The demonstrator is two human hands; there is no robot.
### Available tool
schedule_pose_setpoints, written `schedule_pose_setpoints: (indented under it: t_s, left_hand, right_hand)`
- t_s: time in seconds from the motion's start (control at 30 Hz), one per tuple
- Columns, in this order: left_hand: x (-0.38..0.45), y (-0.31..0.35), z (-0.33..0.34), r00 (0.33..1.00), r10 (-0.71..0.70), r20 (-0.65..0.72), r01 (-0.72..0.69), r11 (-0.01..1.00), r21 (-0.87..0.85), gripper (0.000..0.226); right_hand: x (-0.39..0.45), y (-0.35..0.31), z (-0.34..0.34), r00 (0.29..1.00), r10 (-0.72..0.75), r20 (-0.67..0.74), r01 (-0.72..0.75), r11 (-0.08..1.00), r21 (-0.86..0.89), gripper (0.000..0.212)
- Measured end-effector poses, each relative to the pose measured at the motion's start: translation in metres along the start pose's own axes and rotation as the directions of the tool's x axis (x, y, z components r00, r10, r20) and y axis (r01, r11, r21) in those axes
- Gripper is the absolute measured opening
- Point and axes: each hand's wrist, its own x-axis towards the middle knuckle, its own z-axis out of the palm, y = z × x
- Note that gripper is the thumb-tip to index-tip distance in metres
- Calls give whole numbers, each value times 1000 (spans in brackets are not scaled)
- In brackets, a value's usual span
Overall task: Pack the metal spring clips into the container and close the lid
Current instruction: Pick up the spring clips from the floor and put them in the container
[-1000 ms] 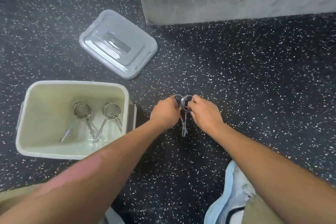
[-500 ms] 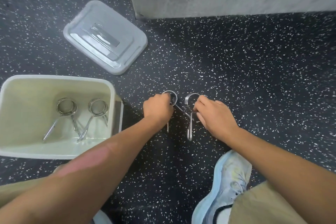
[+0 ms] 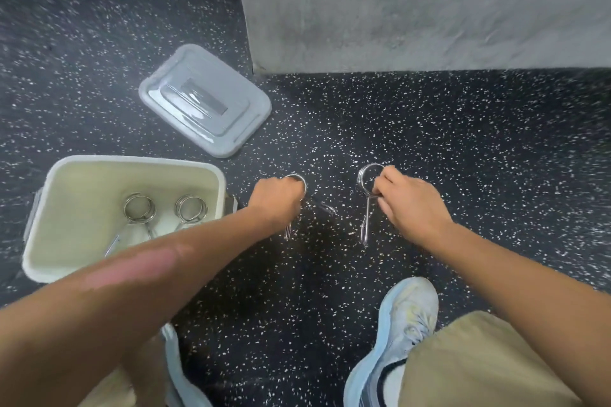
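My left hand (image 3: 277, 197) is closed on a metal spring clip (image 3: 299, 180); its ring shows past my knuckles and its handles poke out below. My right hand (image 3: 408, 200) grips a second spring clip (image 3: 366, 208) by its ring, with the handles hanging down. Both clips are held above the speckled floor, a hand's width apart. The cream open container (image 3: 53, 185) stands at the left with two more spring clips (image 3: 139, 208) (image 3: 191, 208) lying inside. My left forearm hides part of its near side. The grey lid (image 3: 201, 99) lies on the floor beyond the container.
A grey concrete block or wall base (image 3: 429, 3) fills the upper right. My two light blue shoes (image 3: 401, 320) and tan trouser legs are at the bottom. Dark speckled floor (image 3: 463, 129) surrounds everything.
My hands have drawn apart, separating the two clips that were together at the centre. The view has shifted so the container and lid sit further right.
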Motion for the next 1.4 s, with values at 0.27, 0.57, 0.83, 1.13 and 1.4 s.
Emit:
schedule_pose_setpoints:
  t_s: [0.27,0.57,0.83,1.13,1.4]
  left_hand:
    - [-42,-39,-84,988,150,19,-151,973,173,10]
    - [-103,-114,-132,982,188,-5,-170,902,398,6]
    - [-156,-199,-103,981,166,98,-193,874,447,14]
    - [-154,-243,-35,959,141,247,-240,865,440,14]
    - [-124,-250,11,944,139,301,-267,855,444,20]
  right_hand:
    - [5,-36,-52,998,41,-55,-42,999,-5,14]
    - [12,-103,-84,986,50,-160,-25,988,151,21]
    - [26,-168,-84,983,-51,-175,87,975,205,23]
    - [54,-238,-70,944,-240,-227,290,931,222,13]
    - [73,-280,-44,904,-274,-329,363,898,250,14]
